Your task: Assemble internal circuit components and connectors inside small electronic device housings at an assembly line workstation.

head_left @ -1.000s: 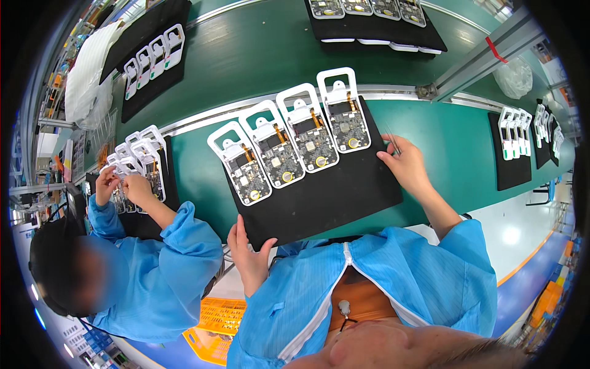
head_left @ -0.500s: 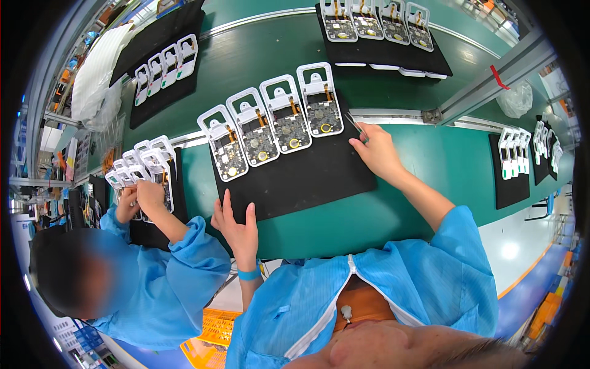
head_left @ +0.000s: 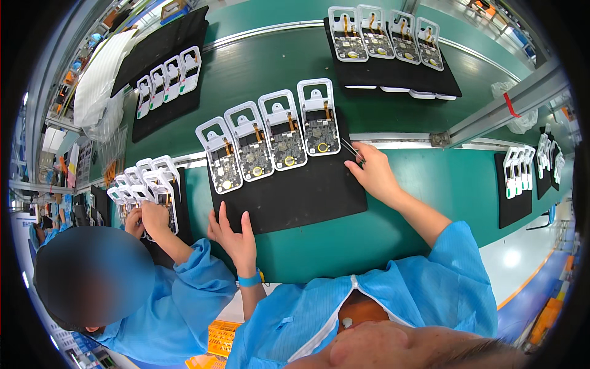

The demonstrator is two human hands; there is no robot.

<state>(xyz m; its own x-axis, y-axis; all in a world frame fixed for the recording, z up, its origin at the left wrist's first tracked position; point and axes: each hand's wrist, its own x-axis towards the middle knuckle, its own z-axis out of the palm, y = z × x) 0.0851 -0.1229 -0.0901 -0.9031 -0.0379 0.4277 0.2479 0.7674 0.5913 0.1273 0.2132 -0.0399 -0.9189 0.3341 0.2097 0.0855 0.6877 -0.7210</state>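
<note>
In front of me a black mat [head_left: 295, 206] bears a row of white plastic housings [head_left: 314, 86] along its far side, with dark circuit boards [head_left: 321, 136] and orange ribbon cables inside. Each board carries a round part with a yellow edge. My right hand [head_left: 376, 177] grips thin metal tweezers [head_left: 350, 149] beside the mat's right edge, their tips close to the rightmost housing. At the near left edge of the mat, my left hand [head_left: 236, 241] has its fingers spread and holds nothing. A blue band circles its wrist.
To the left, a person in blue [head_left: 160, 307] works with both hands on similar white housings [head_left: 161, 184]. Farther mats with housings lie beyond a metal rail [head_left: 393, 141], at back left and back right. A metal post [head_left: 491, 117] slants up at right; another mat [head_left: 513, 203] lies beyond it.
The whole view has shifted, so the bench and housings sit lower in the picture. My hands keep nearly the same places by the mat. The tweezers still rest in my right hand.
</note>
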